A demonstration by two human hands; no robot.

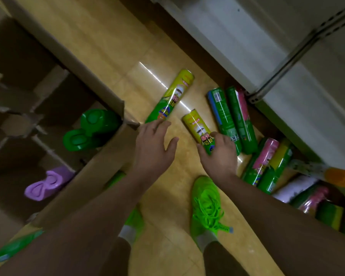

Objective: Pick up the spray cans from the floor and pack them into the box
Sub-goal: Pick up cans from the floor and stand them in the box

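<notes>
My right hand [219,154] grips the lower end of a yellow-green spray can [197,128] lying on the tiled floor. My left hand [153,144] hovers open, its fingertips at the base of a second yellow-green can [171,96] that lies further away. On the left stands the cardboard box [100,168] with dividers; two green-capped cans [92,126] and a purple-capped one [46,184] stand in its cells. More green and pink cans [233,116] lie on the floor to the right.
A white shelf unit [267,46] with a metal rail runs along the right. Several more cans [271,164] are heaped by its base. My bright green shoes [207,204] stand on the floor between box and cans. Another green can [16,246] lies at lower left.
</notes>
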